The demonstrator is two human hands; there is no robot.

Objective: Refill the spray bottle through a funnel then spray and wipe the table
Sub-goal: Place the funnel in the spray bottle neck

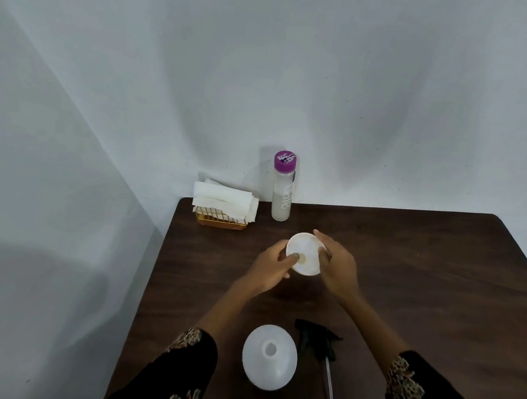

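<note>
The table [405, 285] is dark wood, pushed into a wall corner, so everything sits w/in my reach. Nearest me stands the spray bottle [269, 358], white, upright, neck open. I read that as left uncapped so the funnel can drop straight in. Just to its right lies the trigger head [316, 341], black, on its side w/ the dip tube trailing toward me, parked clear of the neck.

At the back edge, the refill bottle [283, 188] w/ purple cap on, cloudy liquid approx. halfway up, kept out of the way until pouring. Left of it, folded paper towels [225, 203] in a small gold wire rack [220, 223], prob. for the wipe later.

Mid-table I've got the funnel [304, 257], white, wide mouth tilted toward me. My left hand [272, 269] pinches its left rim, thumb inside near the spout hole. My right hand [338, 267] curls round the right rim. Two-handed so I can line the spout up; can't tell if it's lifted off the table or not.
</note>
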